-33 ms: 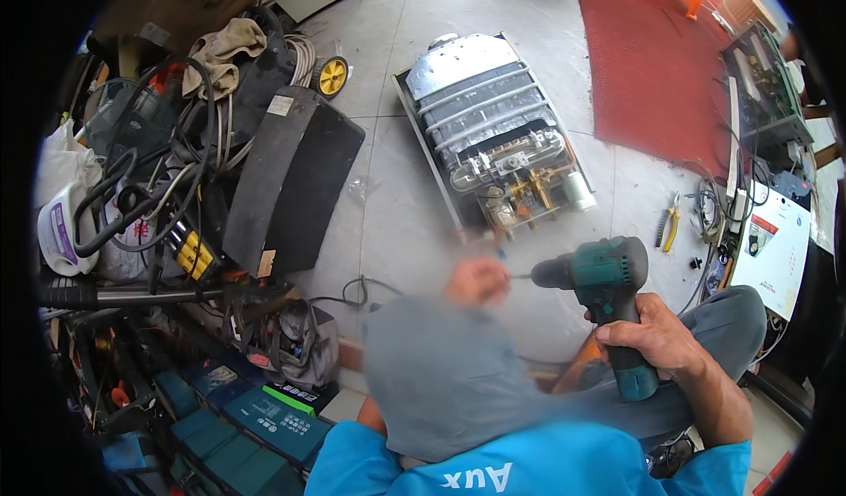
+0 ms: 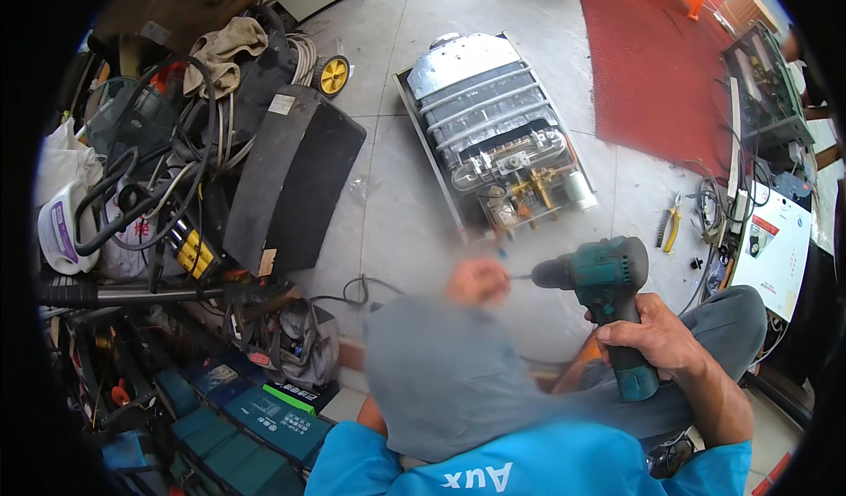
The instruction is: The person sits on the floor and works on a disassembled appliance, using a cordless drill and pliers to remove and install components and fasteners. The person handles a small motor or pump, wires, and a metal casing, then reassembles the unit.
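Note:
My right hand [image 2: 650, 336] is wrapped round the grip of a dark green cordless drill [image 2: 608, 271]. The drill lies level, its chuck and thin bit [image 2: 522, 277] pointing left. At the bit's tip is my left hand [image 2: 478, 282], blurred, its fingers curled closed; whatever they pinch is too smeared to make out. Beyond both hands, an uncovered gas water heater [image 2: 485, 99] lies on the floor. Its silver hood is at the far end, pipes wrap its middle, and brass valve fittings [image 2: 539, 189] face me.
Yellow-handled pliers [image 2: 672, 227] lie right of the heater, near coiled cables [image 2: 707, 207] and a white panel [image 2: 774, 245]. A red mat [image 2: 656, 73] covers the far right floor. Leftward stand a black casing [image 2: 295, 179], a white jug [image 2: 66, 232], a tool bag [image 2: 300, 342] and teal battery boxes [image 2: 273, 425].

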A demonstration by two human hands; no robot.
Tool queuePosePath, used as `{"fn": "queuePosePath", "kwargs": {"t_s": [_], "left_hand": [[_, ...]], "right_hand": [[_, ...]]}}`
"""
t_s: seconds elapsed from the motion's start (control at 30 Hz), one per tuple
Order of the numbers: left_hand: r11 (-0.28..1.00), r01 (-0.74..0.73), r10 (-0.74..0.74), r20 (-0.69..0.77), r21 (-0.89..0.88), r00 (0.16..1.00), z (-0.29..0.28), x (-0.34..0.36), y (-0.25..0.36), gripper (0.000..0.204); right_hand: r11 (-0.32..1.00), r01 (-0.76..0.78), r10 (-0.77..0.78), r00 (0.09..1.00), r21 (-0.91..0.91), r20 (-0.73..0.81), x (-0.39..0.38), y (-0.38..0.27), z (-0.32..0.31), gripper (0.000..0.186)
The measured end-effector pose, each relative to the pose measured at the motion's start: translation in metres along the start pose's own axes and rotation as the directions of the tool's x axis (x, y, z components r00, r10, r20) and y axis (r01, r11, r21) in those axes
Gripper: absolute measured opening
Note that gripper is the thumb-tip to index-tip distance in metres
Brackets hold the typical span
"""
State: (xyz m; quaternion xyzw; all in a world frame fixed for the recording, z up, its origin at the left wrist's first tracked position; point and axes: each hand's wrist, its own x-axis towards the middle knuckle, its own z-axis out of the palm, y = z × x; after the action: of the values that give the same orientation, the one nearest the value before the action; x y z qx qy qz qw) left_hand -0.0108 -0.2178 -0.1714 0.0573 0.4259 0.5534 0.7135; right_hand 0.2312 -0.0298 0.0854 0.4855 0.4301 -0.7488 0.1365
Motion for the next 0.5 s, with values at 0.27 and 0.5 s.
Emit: {"fn": "queuePosePath", "kwargs": {"t_s": [0.27, 0.5], "left_hand": [[0.999, 0.034, -0.034, -0.053, 0.005, 0.998, 0.005, -0.011, 0.005, 0.022], [0.994, 0.022, -0.033, -0.101, -0.109, 0.994, 0.022, -0.012, 0.009, 0.032]], "right_hand": [[0.972, 0.103, -0.096, 0.994, -0.21, 0.044, 0.002, 0.007, 0.0, 0.037], [0.936, 0.15, -0.154, 0.988, -0.318, 0.014, -0.003, 0.006, 0.002, 0.04]]}}
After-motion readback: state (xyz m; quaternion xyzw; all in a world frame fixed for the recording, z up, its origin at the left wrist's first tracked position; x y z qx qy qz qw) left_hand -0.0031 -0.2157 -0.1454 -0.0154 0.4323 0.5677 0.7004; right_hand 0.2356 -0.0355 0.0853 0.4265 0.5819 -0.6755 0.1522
